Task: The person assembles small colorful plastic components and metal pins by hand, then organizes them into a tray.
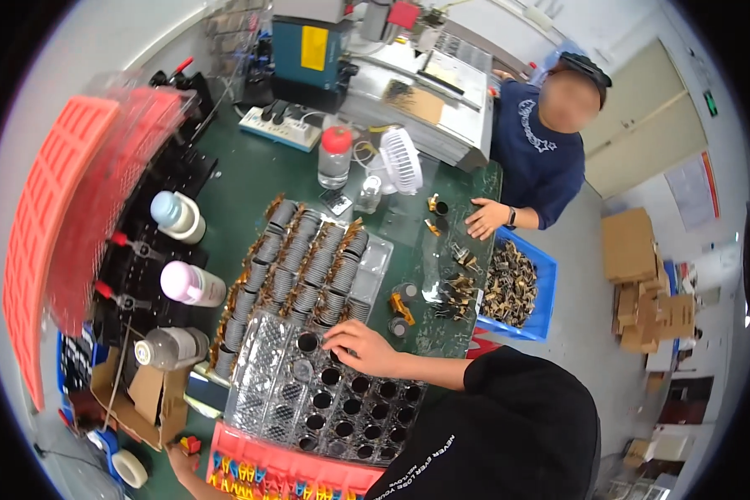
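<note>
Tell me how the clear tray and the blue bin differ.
The clear tray is see-through; the blue bin is opaque. The clear tray has rows of cells; the blue bin shows no dividers. Dark round pieces sit in rows in the clear tray; small parts lie heaped in the blue bin. Both hold many pieces.

desk (240, 182): white fan (401, 161) beside small clear bottle (370, 196) | red-capped jar (335, 160) near power strip (277, 127) | left: blue-capped bottle (172, 212), pink-capped bottle (193, 284) | beyond desk, right: stacked cardboard boxes (630, 247), pale door (642, 117)
</note>
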Motion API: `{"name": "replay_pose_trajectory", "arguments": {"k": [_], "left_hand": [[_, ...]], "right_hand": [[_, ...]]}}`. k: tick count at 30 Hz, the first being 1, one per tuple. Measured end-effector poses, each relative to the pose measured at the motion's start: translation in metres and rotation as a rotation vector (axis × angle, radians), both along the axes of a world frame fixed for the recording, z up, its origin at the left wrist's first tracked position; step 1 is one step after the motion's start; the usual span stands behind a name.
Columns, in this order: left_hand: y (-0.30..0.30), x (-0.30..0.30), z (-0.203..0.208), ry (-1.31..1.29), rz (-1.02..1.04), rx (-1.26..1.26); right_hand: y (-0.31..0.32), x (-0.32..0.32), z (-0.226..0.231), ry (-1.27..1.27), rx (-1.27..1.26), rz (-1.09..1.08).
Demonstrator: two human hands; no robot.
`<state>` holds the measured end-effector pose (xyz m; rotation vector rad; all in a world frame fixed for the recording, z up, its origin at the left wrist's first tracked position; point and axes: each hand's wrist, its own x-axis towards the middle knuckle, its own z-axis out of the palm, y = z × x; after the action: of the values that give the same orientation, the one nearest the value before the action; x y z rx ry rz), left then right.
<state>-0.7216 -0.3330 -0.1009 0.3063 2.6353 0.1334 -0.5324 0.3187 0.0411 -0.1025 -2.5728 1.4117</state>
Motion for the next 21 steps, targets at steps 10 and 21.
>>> {"name": "replay_pose_trajectory", "arguments": {"k": [10,21], "left_hand": [[0.059,0.05,0.068,0.342,0.345,0.434],[0.234,0.298,0.134,-0.57,1.089,2.51]], "right_hand": [[-0.014,0.039,0.03,0.072,-0.017,0.021],[-0.067,0.165,0.052,-0.211,-0.192,0.31]]}}
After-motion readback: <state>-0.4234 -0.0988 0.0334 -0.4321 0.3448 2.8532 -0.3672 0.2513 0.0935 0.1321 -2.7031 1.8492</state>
